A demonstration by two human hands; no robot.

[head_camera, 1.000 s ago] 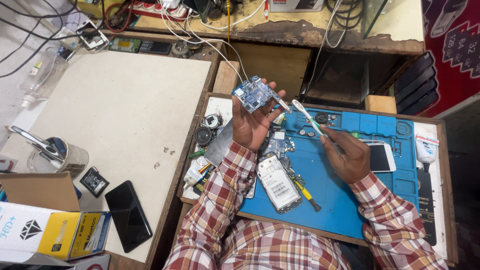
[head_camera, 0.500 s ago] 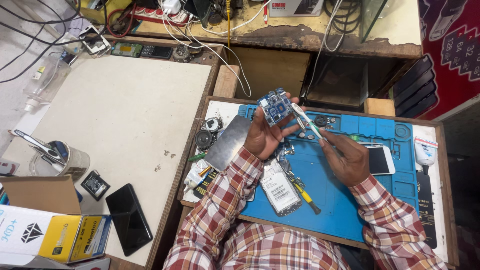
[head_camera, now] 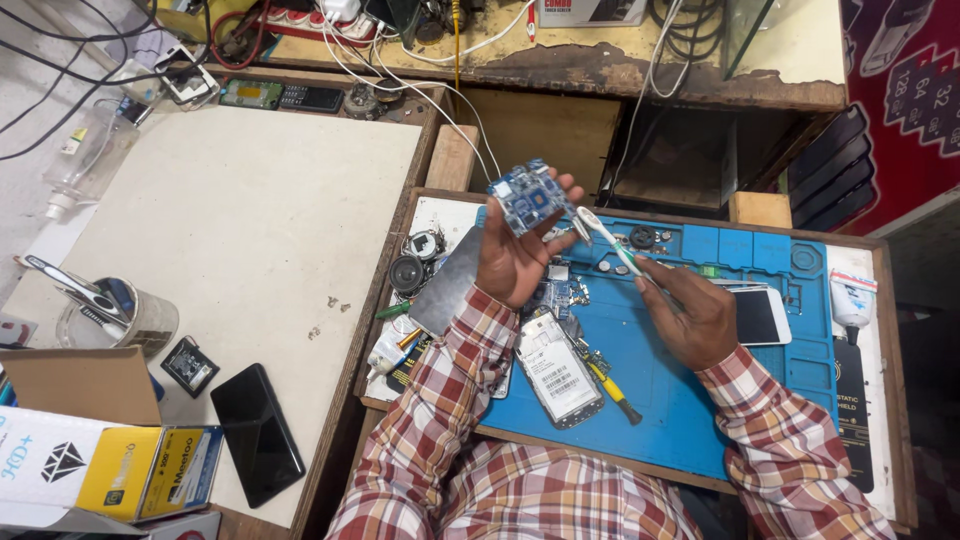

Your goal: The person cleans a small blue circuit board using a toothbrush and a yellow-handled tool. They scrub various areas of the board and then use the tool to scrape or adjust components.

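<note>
Above the blue mat (head_camera: 690,400) | left hand (head_camera: 515,262) grasping circuit board (head_camera: 530,195) | right hand (head_camera: 695,318) gripping toothbrush (head_camera: 608,238), bristle end pointing left, just beside board's right edge

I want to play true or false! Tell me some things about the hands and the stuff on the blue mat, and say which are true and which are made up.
1. The left hand holds up a small blue circuit board. True.
2. The right hand holds a hammer. False: it holds a white toothbrush, its head next to the circuit board.
3. A phone with its back off lies on the blue mat. True.
4. The black phone lies on the blue mat. False: it lies on the pale board to the left.
5. A yellow-handled screwdriver lies on the mat. True.
</note>
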